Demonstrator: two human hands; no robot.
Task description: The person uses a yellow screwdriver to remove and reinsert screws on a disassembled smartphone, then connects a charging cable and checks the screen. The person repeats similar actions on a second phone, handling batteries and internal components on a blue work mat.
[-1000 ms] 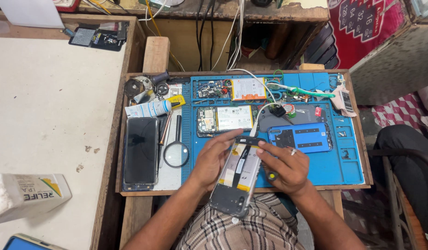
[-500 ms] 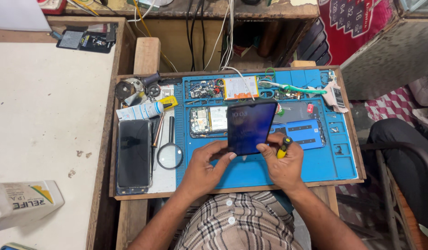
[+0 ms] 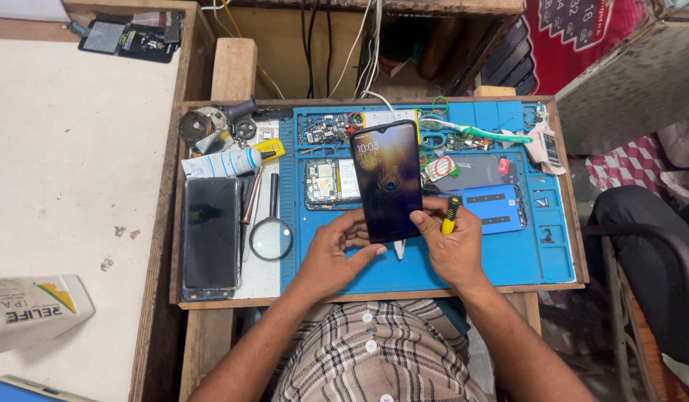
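Observation:
I hold a black smartphone (image 3: 388, 180) upright over the blue work mat (image 3: 508, 257), its screen lit with a dark wallpaper. My left hand (image 3: 335, 251) grips its lower left edge, fingers stretched under the bottom. My right hand (image 3: 449, 242) supports the lower right corner and also pinches a small screwdriver with a yellow and black handle (image 3: 450, 216). Behind the phone on the mat lie an opened phone body with its circuit board (image 3: 332, 182) showing and a blue phone back cover (image 3: 490, 206).
A second dark phone (image 3: 210, 234), a magnifying glass (image 3: 271, 237), a white glue tube (image 3: 225, 162), tweezers and small parts sit on the wooden tray's (image 3: 175, 246) left side. A green toothbrush (image 3: 478, 132) lies at the mat's top. A white table (image 3: 69, 164) stands left; a chair (image 3: 642, 268) right.
The phone went from lying open-side up low in my hands to being turned over and raised upright, and its screen is lit now. My hands moved up over the mat.

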